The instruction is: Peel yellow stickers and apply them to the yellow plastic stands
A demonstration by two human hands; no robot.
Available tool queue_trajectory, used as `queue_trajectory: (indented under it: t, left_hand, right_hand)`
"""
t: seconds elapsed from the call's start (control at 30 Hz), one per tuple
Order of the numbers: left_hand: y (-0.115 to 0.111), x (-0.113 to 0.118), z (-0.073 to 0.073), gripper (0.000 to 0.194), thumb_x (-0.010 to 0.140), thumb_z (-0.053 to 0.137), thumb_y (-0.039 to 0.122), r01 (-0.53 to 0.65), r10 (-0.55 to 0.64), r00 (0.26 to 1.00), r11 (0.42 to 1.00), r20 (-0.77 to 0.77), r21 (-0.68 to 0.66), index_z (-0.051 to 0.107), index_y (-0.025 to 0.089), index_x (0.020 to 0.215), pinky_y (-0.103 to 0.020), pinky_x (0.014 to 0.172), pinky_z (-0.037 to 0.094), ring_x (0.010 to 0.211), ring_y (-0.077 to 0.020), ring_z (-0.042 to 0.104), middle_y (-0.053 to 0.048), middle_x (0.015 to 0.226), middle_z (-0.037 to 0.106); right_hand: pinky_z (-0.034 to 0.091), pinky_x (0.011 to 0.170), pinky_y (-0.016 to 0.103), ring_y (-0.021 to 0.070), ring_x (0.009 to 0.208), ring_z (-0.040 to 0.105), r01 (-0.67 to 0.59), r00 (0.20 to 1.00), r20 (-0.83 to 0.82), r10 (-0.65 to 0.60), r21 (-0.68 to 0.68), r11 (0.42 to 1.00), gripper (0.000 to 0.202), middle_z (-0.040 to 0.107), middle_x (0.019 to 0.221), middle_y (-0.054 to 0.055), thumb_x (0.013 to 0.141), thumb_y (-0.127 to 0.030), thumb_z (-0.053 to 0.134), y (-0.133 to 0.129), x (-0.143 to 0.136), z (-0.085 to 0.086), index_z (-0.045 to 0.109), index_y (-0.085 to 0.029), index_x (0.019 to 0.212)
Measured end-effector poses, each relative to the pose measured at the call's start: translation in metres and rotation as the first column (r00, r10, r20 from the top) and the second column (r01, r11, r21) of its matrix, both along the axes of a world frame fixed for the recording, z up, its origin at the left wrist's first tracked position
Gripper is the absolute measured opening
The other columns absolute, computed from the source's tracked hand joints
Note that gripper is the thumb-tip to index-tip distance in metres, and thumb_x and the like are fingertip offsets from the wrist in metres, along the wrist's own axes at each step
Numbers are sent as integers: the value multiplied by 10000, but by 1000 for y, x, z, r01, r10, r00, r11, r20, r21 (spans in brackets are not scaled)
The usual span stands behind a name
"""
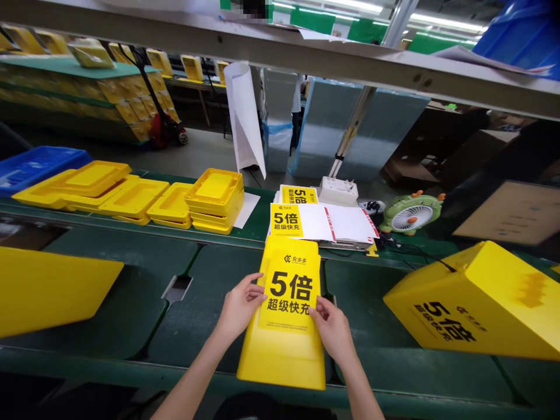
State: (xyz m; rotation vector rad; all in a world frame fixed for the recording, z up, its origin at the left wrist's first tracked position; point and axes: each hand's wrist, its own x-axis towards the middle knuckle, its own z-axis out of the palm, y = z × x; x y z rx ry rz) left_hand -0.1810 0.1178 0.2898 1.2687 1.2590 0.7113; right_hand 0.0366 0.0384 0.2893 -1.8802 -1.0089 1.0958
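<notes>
A yellow sticker with black print lies over the upper face of a yellow plastic housing; whether it is stuck down I cannot tell. My left hand pinches the sticker's left edge between thumb and fingers. At the lower right edge, my right hand grips it the same way. Just beyond the housing is a stack of sheets, with a similar yellow sticker on top. To the right, another yellow housing bears the same black print.
Yellow trays are stacked along the far ledge, near a blue bin. A green fan and a white power box stand behind the sheets. A yellow panel is at left. A metal beam crosses overhead.
</notes>
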Motion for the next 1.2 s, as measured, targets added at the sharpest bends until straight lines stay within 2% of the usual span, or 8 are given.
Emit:
queue_trajectory:
  t: [0.27, 0.57, 0.8, 0.97, 1.03, 1.1, 1.17, 1.2]
  left_hand:
    - [-1, 1, -4, 472, 734, 627, 336, -18, 18, 1000, 1000, -16, 23, 514, 212, 1175, -332, 802, 524, 867, -202, 638, -44, 897, 658]
    - [-3, 2, -3, 458, 751, 605, 335, -27, 28, 999, 999, -33, 30, 506, 215, 1182, -324, 805, 522, 879, -200, 635, -44, 914, 647]
    - [-3, 3, -5, 464, 750, 606, 336, -27, 28, 999, 999, -30, 36, 503, 219, 1187, -317, 803, 528, 878, -196, 638, -41, 915, 649]
    - [-4, -1, -3, 463, 756, 606, 348, -12, 14, 999, 999, -49, 34, 503, 216, 1188, -337, 827, 526, 900, -211, 635, -50, 932, 651]
    - [-4, -3, 1, 460, 765, 606, 355, 1, 1, 998, 1000, -65, 30, 502, 220, 1192, -358, 858, 516, 921, -222, 632, -56, 943, 654]
    - [-7, -3, 6, 512, 796, 583, 370, 15, -13, 997, 1000, -73, 25, 431, 252, 1271, -379, 895, 502, 957, -224, 626, -59, 979, 655]
    - [-17, 0, 9, 629, 839, 537, 389, 2, 0, 997, 1000, -79, 31, 240, 306, 1387, -411, 931, 485, 1055, -229, 592, -83, 1170, 593]
    - [-25, 3, 10, 696, 854, 515, 401, -23, 30, 994, 998, -109, 59, 120, 321, 1421, -442, 966, 460, 1159, -247, 528, -105, 1319, 487]
  right_hand:
    - [515, 581, 308, 249, 752, 622, 13, 999, 32, -13, 6, 1000, 430, 664, 842, 94, 758, -462, 530, -1, -3, 1, 637, -151, 1036]
    - [530, 616, 316, 250, 778, 631, 34, 999, 36, -33, -12, 999, 494, 660, 871, 106, 771, -472, 522, -1, -5, 1, 600, -114, 1102]
    - [529, 628, 315, 250, 807, 631, 18, 999, 51, -17, -22, 1000, 469, 661, 899, 104, 790, -473, 505, -2, -4, 0, 586, -133, 1103]
    - [520, 645, 344, 247, 777, 617, 6, 993, 122, -6, 6, 1000, 429, 644, 892, 87, 797, -483, 507, -5, -3, -2, 542, -181, 1099]
    - [513, 750, 393, 268, 878, 601, 7, 986, 165, -12, 29, 1000, 424, 622, 994, 109, 809, -487, 494, -11, -6, -5, 527, -191, 1111]
    - [448, 915, 461, 300, 1097, 516, 11, 975, 222, -22, 53, 999, 456, 559, 1177, 134, 835, -487, 464, -21, -10, -9, 492, -197, 1187]
    - [321, 1051, 511, 305, 1296, 333, -8, 959, 282, -13, 73, 997, 539, 418, 1377, 121, 865, -492, 422, -34, -17, -15, 387, -212, 1324]
    - [260, 1091, 525, 298, 1356, 233, -13, 958, 288, -7, 66, 998, 601, 311, 1461, 97, 876, -502, 401, -40, -20, -18, 286, -223, 1395]
